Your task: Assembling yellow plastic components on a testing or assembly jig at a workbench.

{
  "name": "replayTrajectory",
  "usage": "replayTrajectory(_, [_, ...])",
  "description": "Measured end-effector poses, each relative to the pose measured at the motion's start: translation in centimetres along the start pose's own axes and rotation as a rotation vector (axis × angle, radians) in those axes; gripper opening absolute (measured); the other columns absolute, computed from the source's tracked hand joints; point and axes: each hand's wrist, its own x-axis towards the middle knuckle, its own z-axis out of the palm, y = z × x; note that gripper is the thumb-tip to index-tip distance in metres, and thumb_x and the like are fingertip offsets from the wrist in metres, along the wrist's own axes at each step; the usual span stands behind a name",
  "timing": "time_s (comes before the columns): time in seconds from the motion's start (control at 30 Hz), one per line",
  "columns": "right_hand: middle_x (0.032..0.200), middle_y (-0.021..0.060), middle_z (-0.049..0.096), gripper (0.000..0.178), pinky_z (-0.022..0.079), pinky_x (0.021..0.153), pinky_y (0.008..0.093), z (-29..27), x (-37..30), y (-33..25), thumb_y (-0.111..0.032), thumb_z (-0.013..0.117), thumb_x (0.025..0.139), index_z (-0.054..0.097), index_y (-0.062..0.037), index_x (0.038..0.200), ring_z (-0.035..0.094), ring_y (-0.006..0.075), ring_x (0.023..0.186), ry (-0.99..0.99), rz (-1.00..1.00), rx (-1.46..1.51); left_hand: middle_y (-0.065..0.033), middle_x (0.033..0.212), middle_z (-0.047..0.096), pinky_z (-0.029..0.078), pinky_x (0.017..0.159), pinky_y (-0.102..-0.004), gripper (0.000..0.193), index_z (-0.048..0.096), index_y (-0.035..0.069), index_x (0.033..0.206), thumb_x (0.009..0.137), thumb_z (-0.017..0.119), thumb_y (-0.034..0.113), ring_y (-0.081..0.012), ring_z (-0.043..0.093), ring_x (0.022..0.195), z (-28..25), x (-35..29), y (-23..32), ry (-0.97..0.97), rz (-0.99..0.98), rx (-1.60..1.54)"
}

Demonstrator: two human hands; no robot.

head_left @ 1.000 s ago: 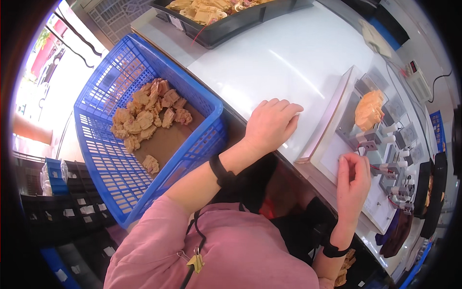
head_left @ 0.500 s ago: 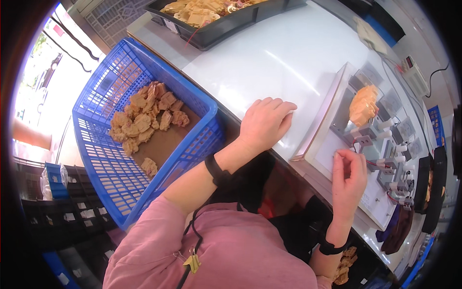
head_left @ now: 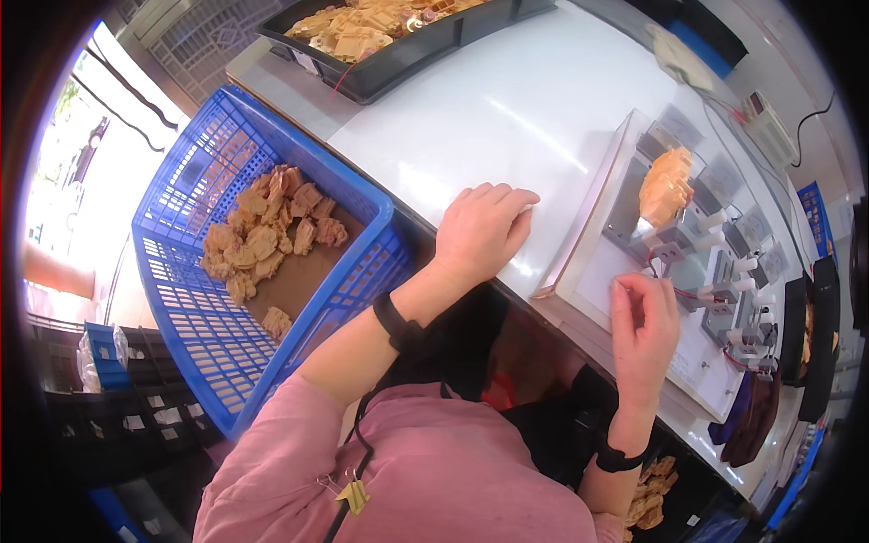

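My left hand (head_left: 484,231) rests near the front edge of the white table, its fingers curled and nothing visible between thumb and forefinger. Over the right side, my right hand (head_left: 645,326) hovers at a white fixture board (head_left: 593,258), thumb and forefinger pinched together. Whatever may be in that pinch is too small to make out. Just beyond these fingertips stands a grey block (head_left: 670,253) with thin wires. A tan moulded plastic piece (head_left: 665,187) sits on the fixture's far end, past the right hand. Several white-capped clamps (head_left: 738,281) line the board's right side.
A blue plastic basket (head_left: 389,222) at the left holds several tan moulded pieces (head_left: 258,240). At the back, a black tray (head_left: 362,86) is heaped with similar pieces. A white box with a cable (head_left: 774,136) and a pale cloth (head_left: 677,59) lie at the far right.
The whole view has shifted slightly, so things appear a little further left. Both hands keep nearly the same pose and place.
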Motion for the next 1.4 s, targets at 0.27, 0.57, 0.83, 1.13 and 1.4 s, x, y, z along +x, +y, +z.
replayTrajectory(0.27, [0.078, 0.0074, 0.058, 0.007, 0.046, 0.063, 0.0336, 0.20, -0.07, 0.69, -0.002, 0.070, 0.086, 0.065, -0.0041, 0.091, 0.057, 0.0225, 0.069, 0.021, -0.072, -0.005, -0.0019, 0.076, 0.063, 0.048, 0.070, -0.0377, 0.015, 0.071, 0.015, 0.098, 0.084, 0.066, 0.011, -0.0231, 0.062, 0.076, -0.05, 0.04, 0.03, -0.014, -0.012, -0.009])
replayTrajectory(0.57, [0.078, 0.0065, 0.058, 0.008, 0.045, 0.065, 0.0351, 0.11, -0.29, 0.54, -0.004, 0.071, 0.085, 0.066, -0.0058, 0.091, 0.057, 0.0235, 0.069, 0.065, -0.099, -0.051, -0.0017, 0.076, 0.063, 0.048, 0.069, -0.0375, 0.015, 0.070, 0.015, 0.098, 0.084, 0.066, 0.011, -0.0229, 0.062, 0.075, -0.23, 0.13, 0.18, -0.008, 0.001, -0.001])
replayTrajectory(0.83, [0.077, 0.0061, 0.058, 0.009, 0.045, 0.068, 0.0361, 0.30, -0.34, 0.40, -0.007, 0.073, 0.085, 0.067, -0.0068, 0.091, 0.057, 0.0241, 0.070, 0.062, -0.071, -0.058, -0.0013, 0.073, 0.062, 0.047, 0.068, -0.0363, 0.015, 0.070, 0.014, 0.097, 0.083, 0.066, 0.009, -0.0217, 0.061, 0.073, 0.12, -0.10, -0.16, -0.012, 0.014, 0.012])
replayTrajectory(1.13, [0.076, 0.0061, 0.059, 0.010, 0.045, 0.068, 0.0367, 0.35, -0.20, 0.62, -0.009, 0.074, 0.084, 0.067, -0.0072, 0.091, 0.058, 0.0247, 0.071, 0.081, -0.096, -0.064, -0.0025, 0.081, 0.064, 0.047, 0.074, -0.0389, 0.014, 0.069, 0.014, 0.100, 0.086, 0.064, 0.014, -0.0237, 0.062, 0.081, -0.22, 0.06, 0.09, -0.091, -0.041, 0.026])
replayTrajectory(1.4, [0.075, 0.0053, 0.058, 0.010, 0.044, 0.068, 0.0371, 0.23, -0.25, 0.59, -0.009, 0.074, 0.084, 0.067, -0.0075, 0.090, 0.057, 0.0248, 0.071, 0.078, -0.080, -0.067, -0.0032, 0.074, 0.062, 0.048, 0.067, -0.0365, 0.015, 0.071, 0.014, 0.099, 0.085, 0.067, 0.011, -0.0231, 0.060, 0.071, -0.13, 0.21, 0.27, -0.044, 0.003, 0.021])
